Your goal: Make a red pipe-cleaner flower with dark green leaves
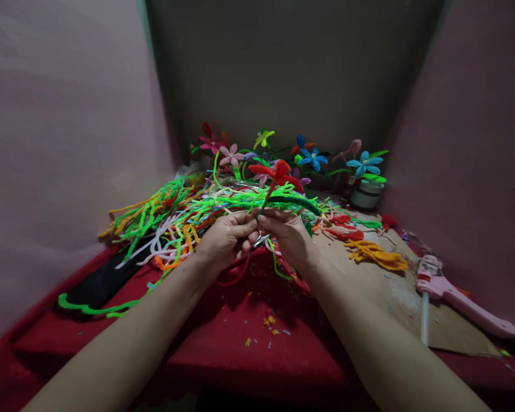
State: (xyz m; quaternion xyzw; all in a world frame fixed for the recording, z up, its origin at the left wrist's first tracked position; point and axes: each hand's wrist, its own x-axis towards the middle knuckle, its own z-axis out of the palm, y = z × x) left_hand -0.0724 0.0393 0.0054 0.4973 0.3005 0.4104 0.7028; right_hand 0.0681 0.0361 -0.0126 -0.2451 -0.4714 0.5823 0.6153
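Observation:
A red pipe-cleaner flower stands upright between my hands, its stem running down into my fingers. My left hand is closed at the lower part of the stem, thumb and fingertips pressed together. My right hand pinches the stem just beside it. A dark green pipe-cleaner leaf curves off to the right above my right hand. Something shiny and metallic shows below my fingertips; I cannot make out what it is. Behind the hands lies a heap of bright green pipe cleaners.
Finished pipe-cleaner flowers, such as a blue one, stand at the back near a small jar. On the right, a pink glue gun and orange pipe cleaners lie on cardboard. Scraps dot the red cloth.

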